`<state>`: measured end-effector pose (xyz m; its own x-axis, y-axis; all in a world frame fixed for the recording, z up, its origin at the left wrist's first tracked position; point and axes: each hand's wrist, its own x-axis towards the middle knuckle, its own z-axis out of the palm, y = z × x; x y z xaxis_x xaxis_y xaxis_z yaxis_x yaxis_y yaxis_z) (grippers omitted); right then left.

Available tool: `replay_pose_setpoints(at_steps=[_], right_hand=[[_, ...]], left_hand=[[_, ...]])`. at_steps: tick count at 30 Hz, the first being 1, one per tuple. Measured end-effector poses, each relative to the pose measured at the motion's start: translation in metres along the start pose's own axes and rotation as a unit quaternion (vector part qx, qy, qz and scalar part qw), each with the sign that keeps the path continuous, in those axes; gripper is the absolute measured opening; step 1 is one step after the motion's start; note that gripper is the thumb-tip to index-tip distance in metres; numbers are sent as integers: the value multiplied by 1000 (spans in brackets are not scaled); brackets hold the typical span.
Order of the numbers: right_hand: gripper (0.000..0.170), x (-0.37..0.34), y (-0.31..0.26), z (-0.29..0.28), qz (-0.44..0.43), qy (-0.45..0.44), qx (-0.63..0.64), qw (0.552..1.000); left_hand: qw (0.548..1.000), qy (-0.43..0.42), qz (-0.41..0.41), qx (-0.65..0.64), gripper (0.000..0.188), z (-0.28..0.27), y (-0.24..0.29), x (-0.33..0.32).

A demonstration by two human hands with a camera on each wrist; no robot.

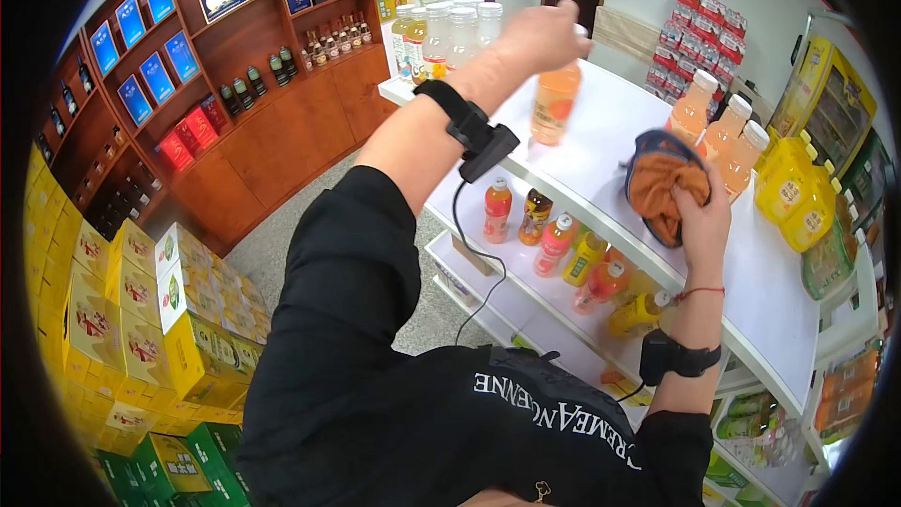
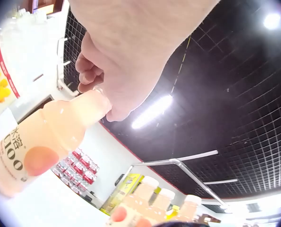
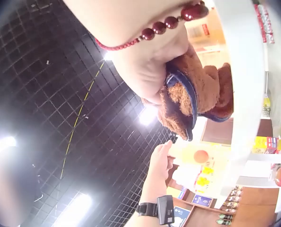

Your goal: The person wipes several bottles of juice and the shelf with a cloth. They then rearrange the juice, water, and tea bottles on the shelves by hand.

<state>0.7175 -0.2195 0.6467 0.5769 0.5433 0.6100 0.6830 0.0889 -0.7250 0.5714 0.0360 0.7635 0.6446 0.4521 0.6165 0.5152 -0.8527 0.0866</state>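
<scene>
My left hand (image 1: pixel 537 41) grips a peach-coloured drink bottle (image 1: pixel 556 105) by its capped top. In the left wrist view, the bottle (image 2: pixel 46 137) slants, and a round peach picture shows on its label. A brown cloth (image 1: pixel 659 190) with a dark blue edge is bunched under my right hand (image 1: pixel 706 221), whose fingers hold it over the white shelf top (image 1: pixel 601 122). Folds of the cloth (image 3: pixel 202 90) hang from that hand in the right wrist view. Three similar peach bottles (image 1: pixel 721 136) stand just beyond the cloth.
Several pale and yellow bottles (image 1: pixel 462 38) stand at the shelf's far left end. Yellow bottle packs (image 1: pixel 793 190) sit to the right. Lower shelves hold coloured drink bottles (image 1: pixel 554 246). Stacked cartons (image 1: pixel 122 300) rise at left, before a wooden display cabinet (image 1: pixel 225 183).
</scene>
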Motion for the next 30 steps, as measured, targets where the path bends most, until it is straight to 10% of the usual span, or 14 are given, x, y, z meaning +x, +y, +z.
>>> replay_pose_setpoints(at_steps=[7,9,17,23,30], right_hand=[[59,37,-24,42,-54,51,86,993],[63,38,-16,47,-165,58,-84,981],[56,22,30,36,8,-140,-135,981],[59,44,-12,25,-59,24,83,995],[61,20,19,36,-112,-92,-165,976]], left_hand=[[992,13,45,-116,57,-2,63,-21],[991,7,48,-126,60,0,67,-22],[986,10,47,-161,60,11,72,-20],[958,-63,57,-274,57,2,68,-13],[961,-28,53,-271,63,18,62,-12]])
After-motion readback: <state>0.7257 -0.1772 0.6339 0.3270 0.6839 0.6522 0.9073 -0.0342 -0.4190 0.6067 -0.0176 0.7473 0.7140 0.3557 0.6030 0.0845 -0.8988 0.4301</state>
